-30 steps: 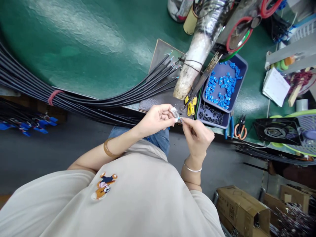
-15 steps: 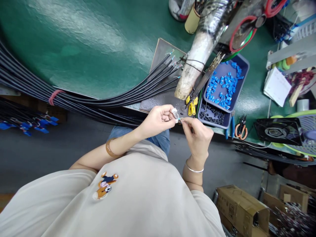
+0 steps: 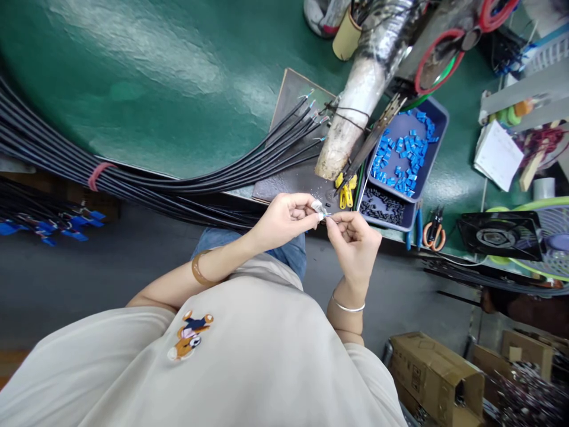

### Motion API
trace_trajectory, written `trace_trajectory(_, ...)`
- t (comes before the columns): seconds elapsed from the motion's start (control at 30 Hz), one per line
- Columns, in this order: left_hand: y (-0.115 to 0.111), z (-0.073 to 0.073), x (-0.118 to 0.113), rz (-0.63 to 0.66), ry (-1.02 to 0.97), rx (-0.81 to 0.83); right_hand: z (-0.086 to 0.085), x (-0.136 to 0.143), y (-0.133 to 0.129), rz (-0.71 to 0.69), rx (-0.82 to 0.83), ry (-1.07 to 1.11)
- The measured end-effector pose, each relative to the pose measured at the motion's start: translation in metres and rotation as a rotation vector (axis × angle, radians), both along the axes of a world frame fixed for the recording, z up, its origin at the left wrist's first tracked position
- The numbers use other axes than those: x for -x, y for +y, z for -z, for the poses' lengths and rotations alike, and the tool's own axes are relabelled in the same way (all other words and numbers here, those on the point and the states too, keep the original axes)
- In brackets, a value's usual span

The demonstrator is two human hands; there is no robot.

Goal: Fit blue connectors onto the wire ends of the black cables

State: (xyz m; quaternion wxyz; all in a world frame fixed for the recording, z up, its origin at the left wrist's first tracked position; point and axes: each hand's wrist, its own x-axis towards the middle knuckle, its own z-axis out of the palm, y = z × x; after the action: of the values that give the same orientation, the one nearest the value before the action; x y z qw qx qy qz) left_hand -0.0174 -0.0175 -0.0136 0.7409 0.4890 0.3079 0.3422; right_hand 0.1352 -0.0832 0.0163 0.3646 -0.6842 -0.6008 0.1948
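Note:
My left hand (image 3: 287, 220) is closed around the end of a cable, mostly hidden in the fingers; a small white tag (image 3: 317, 206) shows at the fingertips. Thin coloured wires (image 3: 326, 215) stick out from there towards the right. My right hand (image 3: 355, 242) pinches those wires between thumb and forefinger, almost touching the left fingertips. Just beyond the hands lies a yellow-handled snipping tool (image 3: 345, 194). A bundle of black cables (image 3: 200, 182) runs in from the left, their stripped ends resting on a dark board (image 3: 284, 112).
A tray of blue connectors (image 3: 402, 154) overlaps a tray of small black parts (image 3: 382, 207) on the right. A white-coated tube (image 3: 344, 127) juts over the board. Orange-handled pliers (image 3: 434, 231) and a black fan (image 3: 500, 237) lie further right. Cardboard boxes (image 3: 433, 373) stand below.
My right hand has shifted slightly left, its fingers less bunched over the wires. The white tag in my left hand has tilted and sits a little lower.

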Motion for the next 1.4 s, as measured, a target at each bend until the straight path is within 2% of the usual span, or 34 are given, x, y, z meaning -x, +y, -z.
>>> trace_trajectory(0.1,0.001,0.0,0.0,0.005,-0.017,0.023,0.005,0.004,-0.002,0.074,-0.011,0.107)
trace_trajectory(0.2,0.001,0.0,0.0,0.014,-0.02,0.055,0.009,0.004,-0.005,0.126,-0.169,0.031)
trace_trajectory(0.3,0.001,0.0,0.0,0.028,-0.018,0.071,0.009,0.0,-0.006,0.024,-0.289,-0.189)
trace_trajectory(0.4,0.002,0.001,0.0,0.038,-0.013,0.082,0.008,-0.006,-0.005,-0.117,-0.283,-0.361)
trace_trajectory(0.53,0.002,0.003,0.0,0.039,-0.001,0.064,0.005,-0.01,-0.004,-0.185,-0.239,-0.415)
trace_trajectory(0.63,0.0,0.003,-0.002,0.012,-0.013,-0.014,0.003,-0.005,-0.005,-0.114,-0.118,-0.272)
trace_trajectory(0.73,-0.004,0.003,-0.003,-0.062,0.019,-0.171,0.0,0.002,-0.005,0.022,0.057,0.058)
trace_trajectory(0.8,-0.006,0.002,-0.003,-0.085,0.02,-0.246,-0.002,0.003,-0.004,0.061,0.119,0.264)
trace_trajectory(0.9,-0.006,0.0,-0.001,-0.04,-0.038,-0.168,-0.005,0.0,-0.004,0.129,0.07,0.359)
trace_trajectory(0.97,-0.004,-0.002,0.001,0.009,-0.079,-0.058,-0.007,-0.006,-0.002,0.229,-0.016,0.263)
trace_trajectory(1.03,-0.001,-0.003,0.004,0.067,-0.115,0.021,-0.009,-0.012,0.0,0.268,-0.077,0.054)
trace_trajectory(1.13,0.002,-0.003,0.007,0.145,-0.148,0.088,-0.006,-0.017,0.009,0.097,-0.069,-0.261)
trace_trajectory(1.2,0.004,-0.002,0.009,0.146,-0.166,0.139,0.0,-0.017,0.016,-0.021,-0.034,-0.38)
trace_trajectory(1.3,0.007,0.0,0.009,0.099,-0.197,0.215,0.011,-0.012,0.024,-0.052,-0.011,-0.481)
trace_trajectory(1.4,0.009,0.001,0.007,0.08,-0.211,0.238,0.016,-0.009,0.025,-0.055,-0.034,-0.476)
